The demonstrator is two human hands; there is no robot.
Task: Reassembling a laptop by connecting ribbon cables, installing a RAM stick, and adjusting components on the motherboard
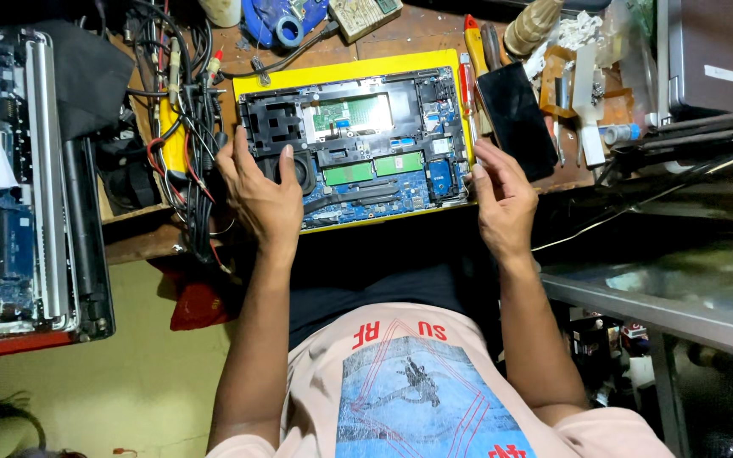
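Head view, looking straight down over a cluttered wooden workbench point(417, 30). At centre, an opened laptop base with its cover off point(358, 144), a flat black plastic frame exposing green circuit boards, blue board sections, dark heat pipes and a round black fan, lying on a bright yellow rectangular mat point(358, 68). Left hand point(260, 191) resting on the laptop's left edge, fingers spread slightly apart, thumb pressed down beside the round fan, fingertips touching the black frame; nothing gripped. Right hand point(498, 195) at the laptop's right edge, fingers loosely curled and close together, tips just beside the frame's corner; whether anything small sits between them cannot be told. Just right of that hand, a glossy black rectangular slab like a phone or battery point(519, 119), tilted, with red- and yellow-handled screwdrivers point(471, 51) lying between it and the mat. Left of the mat, a tangled bundle of black, red and yellow cables point(184, 110). Far left, a second dismantled laptop point(19, 212), silver hinge rail and blue board showing. Top edge, a roll of blue tape point(288, 30). Lower right, a grey metal shelf point(663, 297). Below, pale pink printed shirt point(417, 390) of the wearer.
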